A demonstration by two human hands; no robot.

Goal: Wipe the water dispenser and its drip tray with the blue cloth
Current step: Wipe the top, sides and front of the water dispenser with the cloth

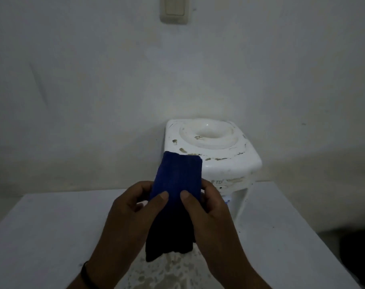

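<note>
The cloth (pixel 177 180) in my grip is deep blue, almost black at its lower end. The water dispenser (pixel 217 155) is white with dark smudges. The tabletop (pixel 52 226) is white, blotched brownish near me.

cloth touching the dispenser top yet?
No: both hands, left hand and right hand, hold the folded blue cloth up in the air in front of the water dispenser, short of its stained top.

I see the water dispenser (pixel 213 151) standing on the table (pixel 52 226), at the back, close to the wall (pixel 94 80). In front of it, my left hand (pixel 127 217) and right hand (pixel 210 217) hold the cloth (pixel 177 178) up between them, above the table. A switch (pixel 174 9) sits high on the wall, behind.
</note>
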